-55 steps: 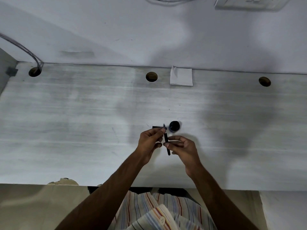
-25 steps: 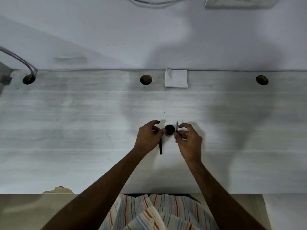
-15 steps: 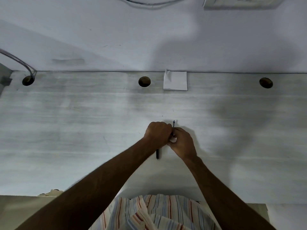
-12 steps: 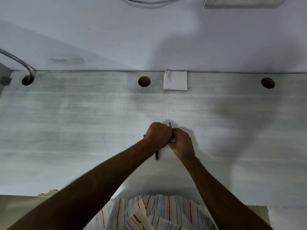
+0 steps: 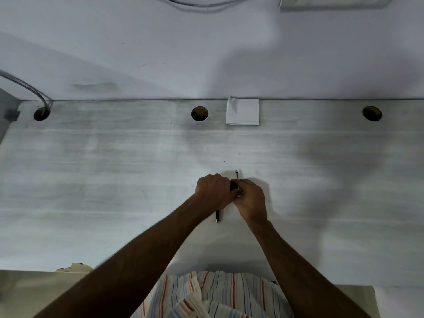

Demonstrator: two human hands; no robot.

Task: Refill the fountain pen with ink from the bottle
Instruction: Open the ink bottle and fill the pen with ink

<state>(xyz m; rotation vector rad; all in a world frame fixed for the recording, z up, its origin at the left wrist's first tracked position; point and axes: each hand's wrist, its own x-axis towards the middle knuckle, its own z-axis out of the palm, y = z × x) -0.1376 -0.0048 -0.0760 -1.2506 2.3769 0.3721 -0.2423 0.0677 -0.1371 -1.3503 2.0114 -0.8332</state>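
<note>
My left hand (image 5: 213, 191) is curled in a fist over the dark ink bottle (image 5: 233, 186), of which only a sliver shows between my hands. The black pen barrel (image 5: 217, 216) sticks out toward me from under that hand's palm. My right hand (image 5: 251, 198) presses against the bottle's right side and pinches the thin nib section of the pen (image 5: 236, 174), whose tip points away from me above the knuckles. Both hands touch each other at the middle of the grey desk (image 5: 114, 180).
A folded white tissue (image 5: 242, 112) lies at the desk's back edge by the wall. Three round cable holes run along the back, at the left (image 5: 41, 113), the middle (image 5: 199, 113) and the right (image 5: 372, 113). A cable enters the left hole.
My left hand has closed over the bottle, which earlier stood visible between my hands. The right hand has drawn in against it. Since half a second ago little has moved.
</note>
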